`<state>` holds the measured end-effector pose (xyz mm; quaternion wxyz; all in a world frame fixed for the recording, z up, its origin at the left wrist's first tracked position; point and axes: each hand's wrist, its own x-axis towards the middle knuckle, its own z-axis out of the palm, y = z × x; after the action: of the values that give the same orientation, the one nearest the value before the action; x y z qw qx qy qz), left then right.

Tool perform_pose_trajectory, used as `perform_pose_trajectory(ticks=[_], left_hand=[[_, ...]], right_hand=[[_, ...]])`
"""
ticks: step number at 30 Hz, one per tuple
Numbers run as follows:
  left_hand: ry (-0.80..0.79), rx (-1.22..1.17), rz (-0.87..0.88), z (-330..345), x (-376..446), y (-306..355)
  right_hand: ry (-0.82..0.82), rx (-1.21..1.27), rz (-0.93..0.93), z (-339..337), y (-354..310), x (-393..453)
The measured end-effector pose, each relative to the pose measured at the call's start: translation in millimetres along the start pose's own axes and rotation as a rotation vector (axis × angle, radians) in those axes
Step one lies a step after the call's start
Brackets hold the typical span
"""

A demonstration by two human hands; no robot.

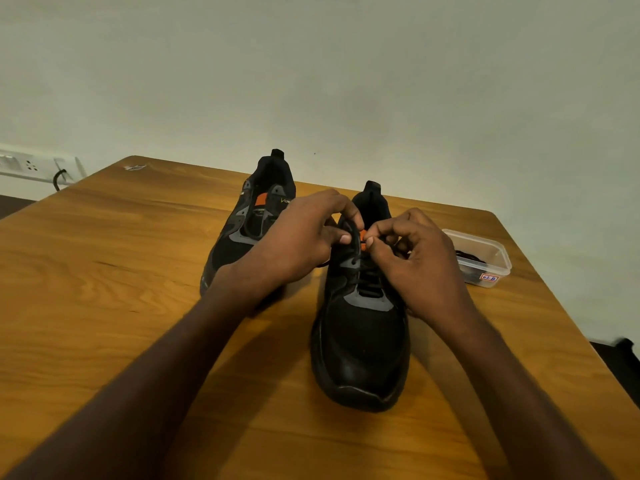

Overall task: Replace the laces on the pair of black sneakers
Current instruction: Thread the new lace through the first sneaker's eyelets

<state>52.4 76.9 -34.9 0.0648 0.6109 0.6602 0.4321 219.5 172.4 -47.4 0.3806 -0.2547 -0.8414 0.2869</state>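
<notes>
Labels first: clear plastic tub at the table's right edge carried a small tag reading "62 B", with a dark lace coil inside. Far sneaker showed partial white lettering near an orange tab, not legible. Near sneaker sat mid-table, toe toward the camera. Left hand and right hand both had their grip pinched on the black lace at the upper eyelets. Open wood lay left of the shoes; wall socket strip sat beyond the far-left corner.
</notes>
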Motion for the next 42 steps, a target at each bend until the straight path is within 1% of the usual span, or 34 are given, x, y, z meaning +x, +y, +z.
perform_pose_trajectory(ticks=[2, 6, 9, 15, 18, 22, 29, 31, 33, 35, 36, 38, 39, 40, 41, 42], left_hand=[[0.002, -0.007, -0.006, 0, 0, 0], [0.021, -0.042, -0.019, 2, 0, -1], [0.047, -0.072, -0.027, 3, -1, -2], [0.043, -0.072, -0.001, 0, -1, -4], [0.002, -0.056, 0.028, -2, -1, -5], [-0.067, -0.015, 0.040, -7, 0, -5], [-0.044, 0.059, 0.153, -6, 0, -6], [-0.040, 0.069, 0.169, -2, 0, -6], [-0.010, 0.004, 0.148, -3, 0, -6], [0.010, -0.131, 0.107, -7, 1, -4], [0.025, -0.231, 0.104, -10, 1, 0], [0.081, -0.535, 0.102, -14, 0, 8], [0.116, -0.697, 0.074, -16, -1, 13], [0.156, -0.791, 0.046, -17, -2, 15], [0.196, -0.777, 0.026, -17, -2, 15], [0.224, -0.640, 0.021, -18, -1, 13]], right_hand=[[-0.034, 0.035, 0.021, -3, 0, 1], [-0.041, 0.040, 0.039, -3, 0, 1], [-0.038, -0.004, 0.037, -1, 0, 0], [-0.047, -0.097, 0.020, 2, -1, -2], [-0.012, -0.159, -0.030, 7, -1, -4], [0.033, -0.084, 0.001, 11, -1, -5], [-0.070, -0.045, -0.056, 1, 4, 0], [-0.095, -0.085, -0.065, -2, 6, 0], [-0.123, -0.174, -0.078, -6, 9, 1], [-0.151, -0.240, -0.080, -10, 11, 2], [-0.163, -0.253, -0.080, -11, 11, 3], [-0.162, -0.260, -0.074, -14, 12, 4], [-0.158, -0.260, -0.070, -15, 13, 4], [-0.156, -0.260, -0.062, -15, 13, 5], [-0.155, -0.260, -0.055, -15, 14, 5], [-0.156, -0.263, -0.049, -15, 14, 5]])
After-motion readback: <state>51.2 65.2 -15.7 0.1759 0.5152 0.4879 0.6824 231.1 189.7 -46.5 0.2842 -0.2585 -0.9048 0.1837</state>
